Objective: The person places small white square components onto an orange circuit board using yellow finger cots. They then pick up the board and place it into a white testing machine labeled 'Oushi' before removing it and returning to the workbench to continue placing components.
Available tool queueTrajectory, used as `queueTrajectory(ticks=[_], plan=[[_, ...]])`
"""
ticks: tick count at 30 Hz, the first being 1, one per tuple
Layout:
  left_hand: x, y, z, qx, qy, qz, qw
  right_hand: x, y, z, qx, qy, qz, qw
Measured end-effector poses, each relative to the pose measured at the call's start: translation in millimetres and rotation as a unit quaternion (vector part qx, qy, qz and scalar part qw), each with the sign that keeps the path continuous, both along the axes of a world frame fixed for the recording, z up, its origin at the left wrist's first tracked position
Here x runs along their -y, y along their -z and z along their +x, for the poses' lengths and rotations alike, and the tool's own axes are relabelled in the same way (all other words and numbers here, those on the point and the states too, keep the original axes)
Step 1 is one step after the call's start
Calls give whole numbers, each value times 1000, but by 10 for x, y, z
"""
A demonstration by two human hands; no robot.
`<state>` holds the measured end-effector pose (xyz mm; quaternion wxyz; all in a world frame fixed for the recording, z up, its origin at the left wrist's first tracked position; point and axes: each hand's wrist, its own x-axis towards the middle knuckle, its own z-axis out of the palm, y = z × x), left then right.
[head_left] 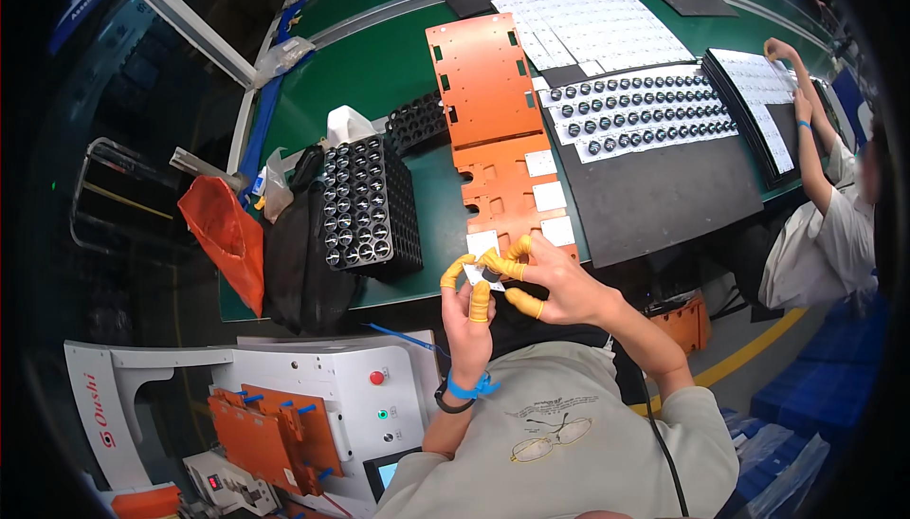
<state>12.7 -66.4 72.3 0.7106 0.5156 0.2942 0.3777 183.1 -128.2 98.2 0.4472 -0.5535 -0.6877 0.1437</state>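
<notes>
Yellow finger cots cover several fingertips of both hands. My left hand (467, 325) pinches a small white square plate (471, 273) by its edge, near the table's front. My right hand (564, 282) meets it from the right, its fingers closed around a small black round part (491, 275) against the plate; the fingers partly hide both. Just beyond lies an orange fixture board (502, 163) with cutouts. White square plates (548, 198) lie along its right side, and another white plate (482, 242) sits at its near left, behind my fingers.
A black tray (365, 201) of round parts stands left of the board. On the right, rows of black round parts (616, 121) sit on white sheets over a dark mat (664, 201). A co-worker's hands (791, 69) are at the far right. A white machine (360, 386) stands lower left.
</notes>
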Motion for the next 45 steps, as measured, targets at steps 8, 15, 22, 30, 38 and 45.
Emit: queueTrajectory(ticks=[8, 15, 22, 30, 38, 45], plan=[[128, -95, 234, -95, -18, 113, 989, 14, 194, -161, 97, 204, 72, 972], [48, -158, 216, -133, 40, 124, 982, 86, 99, -56, 50, 247, 87, 964], [-127, 94, 216, -68, 21, 124, 990, 176, 143, -34, -188, 202, -1, 961], [-120, 225, 230, -60, 3, 84, 995, 154, 327, -185, -82, 205, 33, 975], [-499, -29, 450, -308, -137, 372, 865, 212, 462, -68, -71, 215, -9, 974], [-883, 285, 569, -490, -122, 402, 764, 301, 489, -14, -125, 208, -27, 970]])
